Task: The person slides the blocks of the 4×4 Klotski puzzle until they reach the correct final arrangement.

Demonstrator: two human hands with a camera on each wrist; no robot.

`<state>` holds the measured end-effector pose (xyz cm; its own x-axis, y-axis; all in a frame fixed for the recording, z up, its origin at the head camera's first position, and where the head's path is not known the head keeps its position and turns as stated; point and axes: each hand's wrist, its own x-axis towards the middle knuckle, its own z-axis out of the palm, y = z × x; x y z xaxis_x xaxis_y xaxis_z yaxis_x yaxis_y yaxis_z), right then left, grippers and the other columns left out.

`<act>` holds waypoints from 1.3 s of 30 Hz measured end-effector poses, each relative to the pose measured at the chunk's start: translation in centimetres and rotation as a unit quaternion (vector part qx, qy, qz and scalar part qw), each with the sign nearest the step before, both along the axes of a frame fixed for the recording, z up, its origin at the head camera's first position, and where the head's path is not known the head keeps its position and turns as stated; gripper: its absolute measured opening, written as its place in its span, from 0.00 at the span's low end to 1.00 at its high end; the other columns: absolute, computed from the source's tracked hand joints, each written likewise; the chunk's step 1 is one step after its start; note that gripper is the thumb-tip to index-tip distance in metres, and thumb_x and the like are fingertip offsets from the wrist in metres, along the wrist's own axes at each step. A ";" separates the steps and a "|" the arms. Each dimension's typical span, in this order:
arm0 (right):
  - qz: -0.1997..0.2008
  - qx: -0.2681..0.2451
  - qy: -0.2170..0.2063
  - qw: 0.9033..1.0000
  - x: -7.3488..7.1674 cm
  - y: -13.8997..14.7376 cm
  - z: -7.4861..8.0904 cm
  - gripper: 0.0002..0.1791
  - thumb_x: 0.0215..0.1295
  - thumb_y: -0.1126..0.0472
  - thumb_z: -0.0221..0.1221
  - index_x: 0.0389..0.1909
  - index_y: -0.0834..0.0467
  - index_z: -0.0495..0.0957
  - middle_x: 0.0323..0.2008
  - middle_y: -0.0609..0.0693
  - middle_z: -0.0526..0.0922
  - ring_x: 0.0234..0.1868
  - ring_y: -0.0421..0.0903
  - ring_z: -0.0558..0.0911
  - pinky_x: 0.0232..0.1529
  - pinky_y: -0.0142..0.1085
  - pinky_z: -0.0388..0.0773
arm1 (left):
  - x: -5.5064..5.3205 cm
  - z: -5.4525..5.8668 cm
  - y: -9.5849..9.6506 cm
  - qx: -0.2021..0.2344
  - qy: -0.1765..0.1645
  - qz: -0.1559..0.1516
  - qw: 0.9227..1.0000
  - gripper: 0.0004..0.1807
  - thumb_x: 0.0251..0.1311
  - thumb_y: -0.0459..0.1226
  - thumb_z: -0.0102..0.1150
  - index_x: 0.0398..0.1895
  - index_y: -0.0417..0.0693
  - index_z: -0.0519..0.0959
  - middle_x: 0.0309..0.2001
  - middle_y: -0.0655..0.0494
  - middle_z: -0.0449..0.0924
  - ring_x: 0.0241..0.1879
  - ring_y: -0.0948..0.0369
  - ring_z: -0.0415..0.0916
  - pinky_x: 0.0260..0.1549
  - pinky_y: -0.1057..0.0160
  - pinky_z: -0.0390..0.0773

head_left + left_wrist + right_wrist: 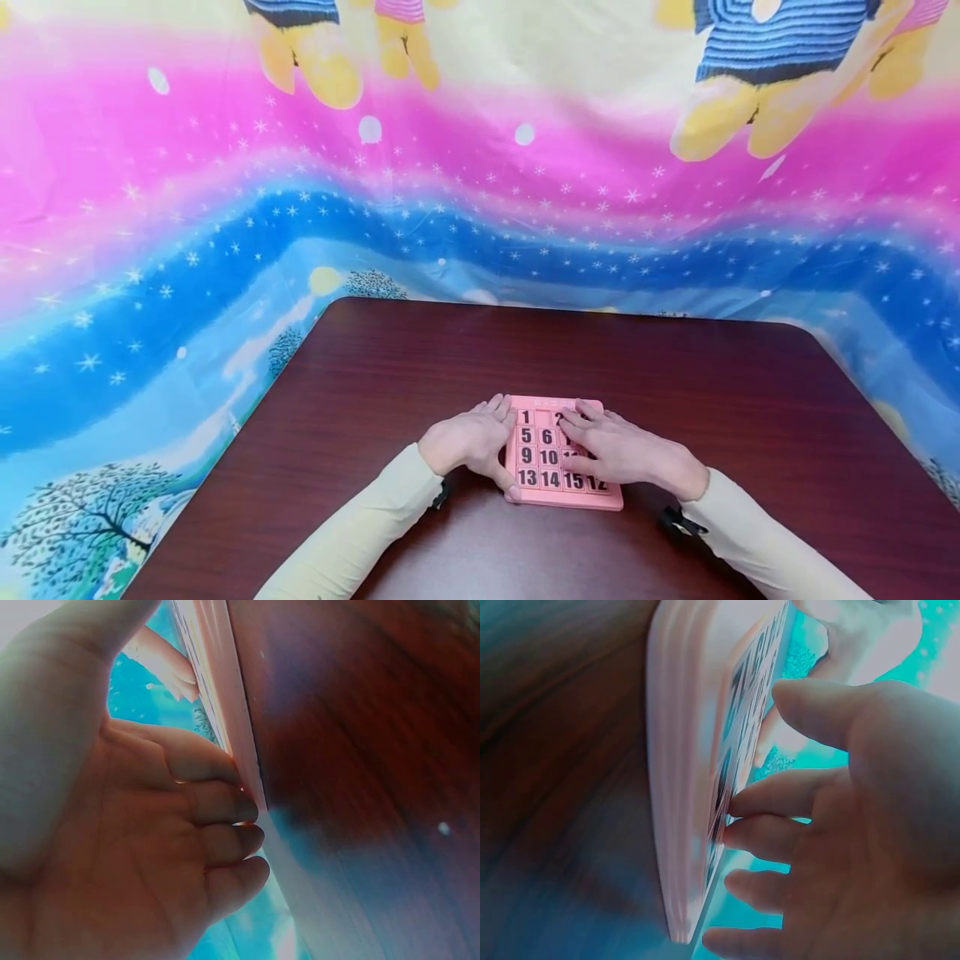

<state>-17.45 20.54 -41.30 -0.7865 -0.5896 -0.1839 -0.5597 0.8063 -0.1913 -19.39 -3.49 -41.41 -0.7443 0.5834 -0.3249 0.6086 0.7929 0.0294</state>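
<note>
A pink sliding number puzzle [566,497] lies on the dark wooden table, its square tiles printed with black numbers. Its bottom row reads 13, 14, 15, 12, and a bare slot shows right of tile 1 [526,417]. Along the puzzle's left side rests my left hand [480,437], thumb at the near left corner, fingertips against the side edge [244,712]. My right hand [615,446] reaches over from the right with fingers extended, index fingertip by tile 2. In the right wrist view, fingertips [742,806] touch the tile face. This hand hides several right-hand tiles.
The brown table [360,375] extends around the puzzle, with rounded far corners. Behind it hangs a pink and blue cloth [480,183] printed with snowflakes and bears. Both forearms wear cream sleeves [360,529], with black straps [682,522] at the wrists.
</note>
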 end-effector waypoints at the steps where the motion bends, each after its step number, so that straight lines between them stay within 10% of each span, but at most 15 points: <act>1: 0.001 0.000 -0.001 1.000 0.0 -0.2 0.0 0.36 0.70 0.41 0.53 0.70 0.62 0.66 0.73 0.60 0.63 0.76 0.63 0.55 0.72 0.64 0.58 | 0.0 0.0 0.0 -0.001 -0.001 0.000 1.000 0.68 0.40 0.71 0.66 0.77 0.39 0.52 0.78 0.43 0.46 0.79 0.52 0.43 0.78 0.59 0.49; 39: -0.044 -0.013 -0.011 0.999 0.8 3.1 0.3 0.39 0.68 0.41 0.55 0.70 0.64 0.65 0.73 0.63 0.62 0.76 0.65 0.55 0.68 0.68 0.60 | 0.0 0.0 0.1 -0.002 -0.013 0.008 1.000 0.70 0.38 0.72 0.66 0.77 0.41 0.50 0.79 0.44 0.44 0.79 0.53 0.40 0.78 0.60 0.47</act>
